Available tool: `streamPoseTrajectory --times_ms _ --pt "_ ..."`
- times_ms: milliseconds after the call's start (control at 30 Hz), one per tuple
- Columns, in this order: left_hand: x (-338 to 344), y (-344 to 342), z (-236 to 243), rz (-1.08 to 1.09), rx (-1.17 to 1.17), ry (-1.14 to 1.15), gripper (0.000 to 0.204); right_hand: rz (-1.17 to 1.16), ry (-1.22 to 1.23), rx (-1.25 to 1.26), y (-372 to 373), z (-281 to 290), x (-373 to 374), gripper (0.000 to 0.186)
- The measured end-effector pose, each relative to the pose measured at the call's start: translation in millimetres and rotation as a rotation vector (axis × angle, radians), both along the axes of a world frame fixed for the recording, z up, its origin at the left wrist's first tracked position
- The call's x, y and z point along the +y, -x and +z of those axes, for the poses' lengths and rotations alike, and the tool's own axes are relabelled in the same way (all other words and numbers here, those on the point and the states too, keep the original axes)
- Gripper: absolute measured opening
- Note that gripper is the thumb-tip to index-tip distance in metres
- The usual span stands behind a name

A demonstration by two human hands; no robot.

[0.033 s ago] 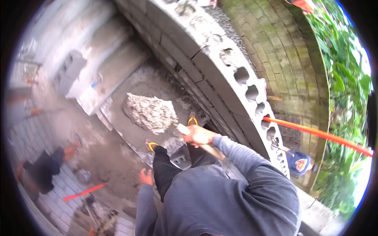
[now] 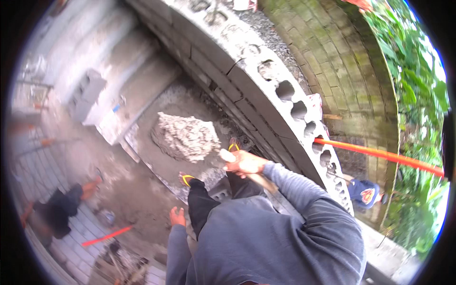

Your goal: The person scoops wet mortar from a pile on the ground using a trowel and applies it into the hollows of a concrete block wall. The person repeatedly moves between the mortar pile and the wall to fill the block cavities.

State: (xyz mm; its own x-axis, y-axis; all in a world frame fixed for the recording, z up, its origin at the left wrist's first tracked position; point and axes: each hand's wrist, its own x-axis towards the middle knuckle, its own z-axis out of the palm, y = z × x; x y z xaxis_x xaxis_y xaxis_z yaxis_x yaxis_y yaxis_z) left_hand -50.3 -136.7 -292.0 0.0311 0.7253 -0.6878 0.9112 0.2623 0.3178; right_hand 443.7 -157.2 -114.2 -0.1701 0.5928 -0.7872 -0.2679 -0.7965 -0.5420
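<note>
My right hand (image 2: 247, 162) is wrapped round a pale wooden handle (image 2: 262, 182) in front of my body. The handle's tool end cannot be made out. My left hand (image 2: 178, 217) hangs at my left side, its fingers apart and nothing in them. Just beyond my feet, in yellow-strapped sandals, lies a rough heap of wet, grey-white mortar (image 2: 187, 136) on a flat grey slab (image 2: 156, 102). Close by my legs sits a hollow concrete block (image 2: 220, 194), partly hidden.
A hollow-block wall (image 2: 247, 71) curves along my right, with an orange pole (image 2: 380, 154) at its top. Concrete steps (image 2: 118, 38) rise at far left. Loose blocks (image 2: 90, 88) stand nearby. A person (image 2: 59, 209) is at left; another person (image 2: 365, 194) is beyond the wall.
The whole view has shifted slightly. My right hand keeps its hold on the wooden handle, and my left hand stays open.
</note>
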Motion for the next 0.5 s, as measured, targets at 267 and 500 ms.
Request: streamPoseTrajectory --times_ms 267,500 --pt "17 34 54 0.131 -0.147 0.19 0.028 -0.126 -0.045 -0.682 -120 188 -108 0.032" --pt "57 -3 40 0.194 -0.291 0.265 0.026 0.085 0.094 -1.571 -169 166 -183 0.034"
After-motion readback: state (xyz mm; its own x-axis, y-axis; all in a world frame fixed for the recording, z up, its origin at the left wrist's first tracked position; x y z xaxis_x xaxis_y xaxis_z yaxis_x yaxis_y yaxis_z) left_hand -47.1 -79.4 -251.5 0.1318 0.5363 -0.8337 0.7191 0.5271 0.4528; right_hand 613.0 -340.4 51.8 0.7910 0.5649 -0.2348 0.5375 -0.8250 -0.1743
